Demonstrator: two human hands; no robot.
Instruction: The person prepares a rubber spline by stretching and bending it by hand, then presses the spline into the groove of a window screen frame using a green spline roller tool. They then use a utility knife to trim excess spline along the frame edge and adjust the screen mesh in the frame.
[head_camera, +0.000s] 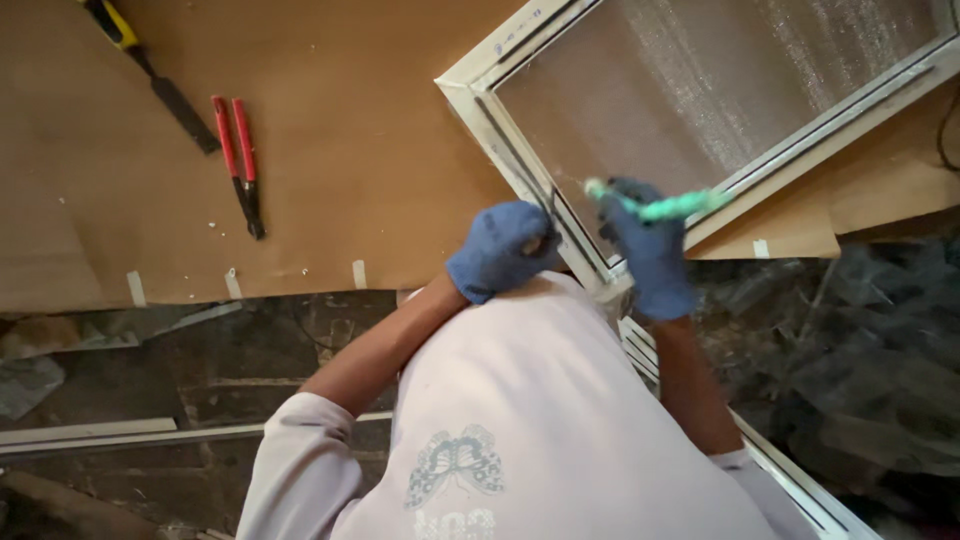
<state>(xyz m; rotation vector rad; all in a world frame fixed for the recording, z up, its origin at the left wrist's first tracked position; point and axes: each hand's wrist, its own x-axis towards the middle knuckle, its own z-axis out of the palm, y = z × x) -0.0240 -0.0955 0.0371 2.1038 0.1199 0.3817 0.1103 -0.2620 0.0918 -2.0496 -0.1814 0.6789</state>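
One white frame (480, 100) with mesh. The left hand (500, 250), gloved, presses closed on its edge; the right hand (650, 255) grips one green tool (665, 207). Left of the frame: one red pliers (238, 160), one chisel (160, 80).

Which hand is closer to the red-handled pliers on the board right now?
Left. The left hand presses the window frame to the right of the red-handled pliers; the right hand, gripping a green tool, is farther right.

A flat brown board surface (340, 130) carries a white-framed mesh window screen (720, 90), with red-handled pliers (238, 160) well left of it and a yellow-handled chisel (150, 70) farther left.
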